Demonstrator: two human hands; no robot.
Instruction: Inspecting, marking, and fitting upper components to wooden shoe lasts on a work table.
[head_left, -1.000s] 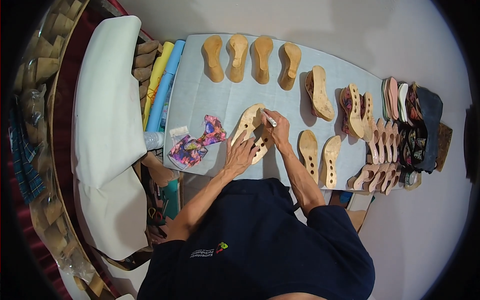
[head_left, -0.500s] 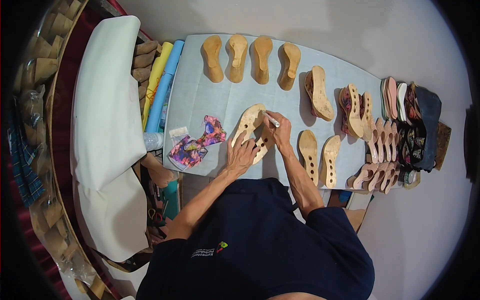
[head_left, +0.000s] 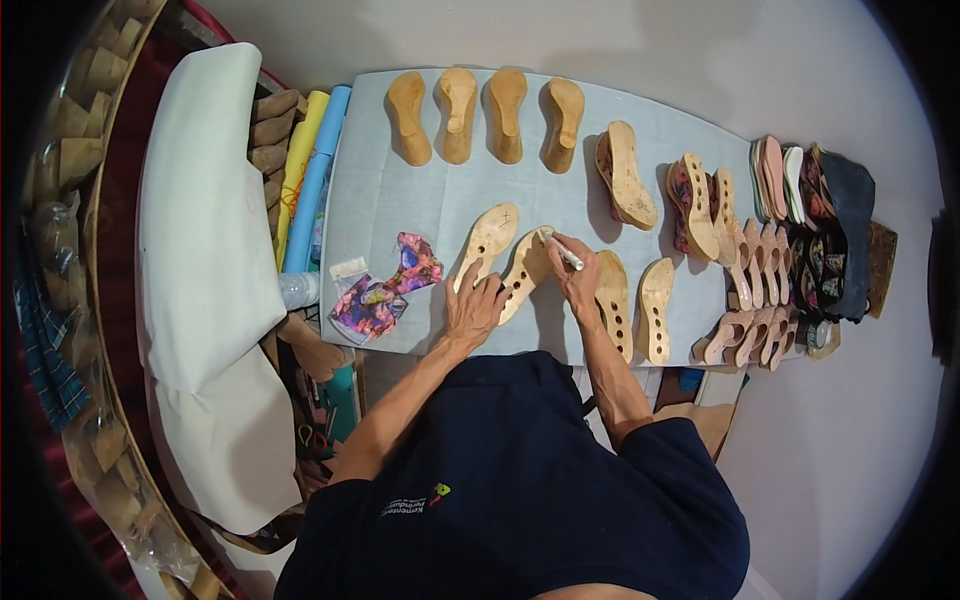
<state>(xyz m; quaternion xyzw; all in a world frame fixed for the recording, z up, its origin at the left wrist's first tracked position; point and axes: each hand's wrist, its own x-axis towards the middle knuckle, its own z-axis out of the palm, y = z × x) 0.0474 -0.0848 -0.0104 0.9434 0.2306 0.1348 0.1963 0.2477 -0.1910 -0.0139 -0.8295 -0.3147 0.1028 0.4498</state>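
My right hand [head_left: 580, 280] grips a white marker pen [head_left: 562, 250], its tip touching the upper end of a wooden sandal sole [head_left: 525, 268]. Just left of it lies a matching sole [head_left: 489, 238], which bears a small cross drawn near its upper end. Both have a row of dark holes. Spread across their lower parts is my left hand [head_left: 474, 308], fingers flat and apart, steadying them and hiding some of the holes. A flowery fabric upper [head_left: 372, 302] sits to the left of that hand.
Shoe lasts [head_left: 457, 115] line the far edge of the grey-covered table [head_left: 390, 205]. To the right are more holed soles [head_left: 655, 300], floral wedge sandals [head_left: 690, 210] and rows of pink sandals [head_left: 765, 265]. White sheet material [head_left: 205, 230] and a blue roll [head_left: 315, 190] flank the left side.
My right hand has moved the pen from the left sole to the right one. A cross now shows on the left sole. My left hand still rests on both.
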